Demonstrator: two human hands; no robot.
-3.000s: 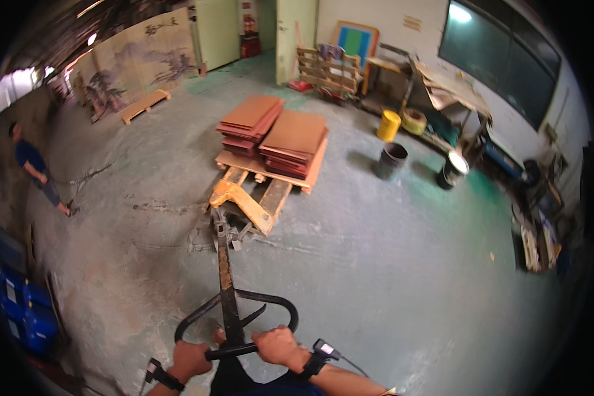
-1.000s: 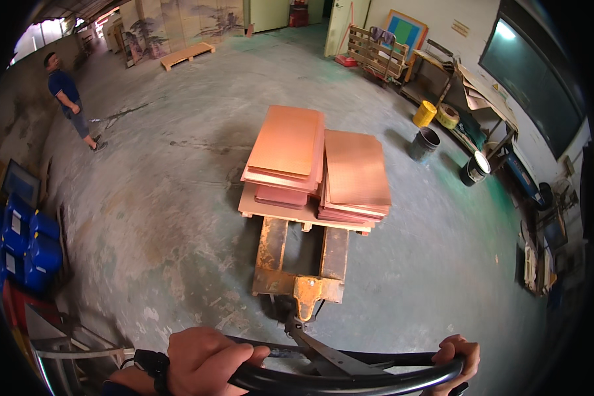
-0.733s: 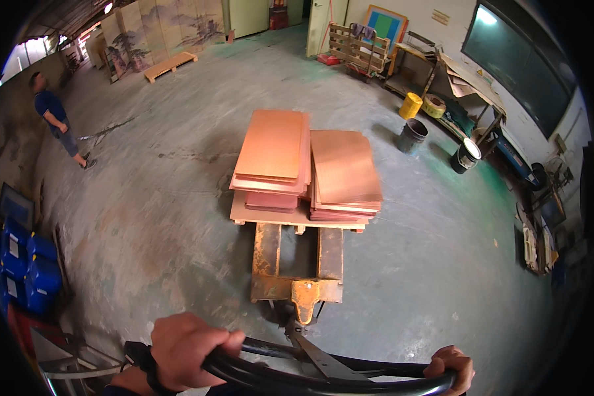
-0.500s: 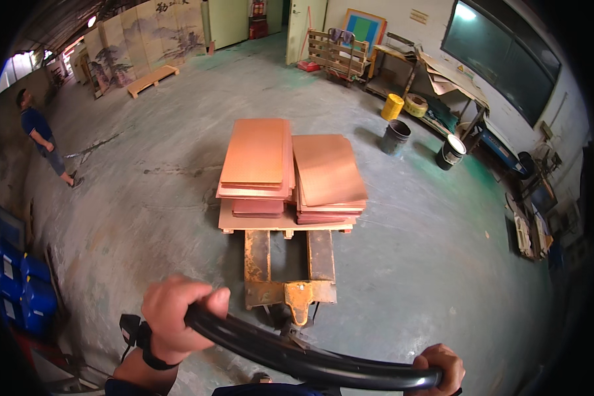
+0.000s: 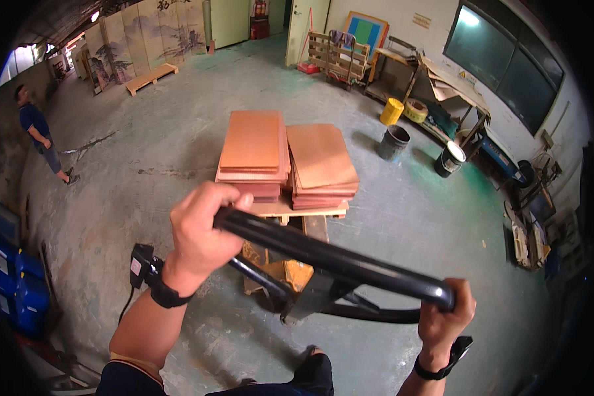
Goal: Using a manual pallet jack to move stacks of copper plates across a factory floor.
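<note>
My left hand [image 5: 206, 223] is closed round the left end of a black, bent tube handle [image 5: 340, 261]. Its right end is gripped by my right hand [image 5: 447, 311]. The handle belongs to a hand pallet truck with a worn yellow body [image 5: 298, 275], partly hidden behind it. On the forks rests a wooden pallet [image 5: 333, 211] carrying two side-by-side stacks of copper-coloured sheets, a taller left stack [image 5: 251, 140] and a lower right stack [image 5: 323, 155]. Sheets in both piles lie slightly uneven. Dark straps with small devices circle both my wrists.
A person [image 5: 38, 132] stands at the far left. Blue containers [image 5: 30, 297] line the near left. To the right are a yellow bucket [image 5: 392, 111], a dark bucket [image 5: 394, 140] and a black-and-white pail [image 5: 450, 158] beside a cluttered bench [image 5: 465, 96]. A low wooden pallet [image 5: 152, 79] lies farther back.
Both hands and the handle have risen in view, the handle now overlapping the truck's yellow body and forks. The loaded pallet appears slightly higher. My feet have come into sight below.
</note>
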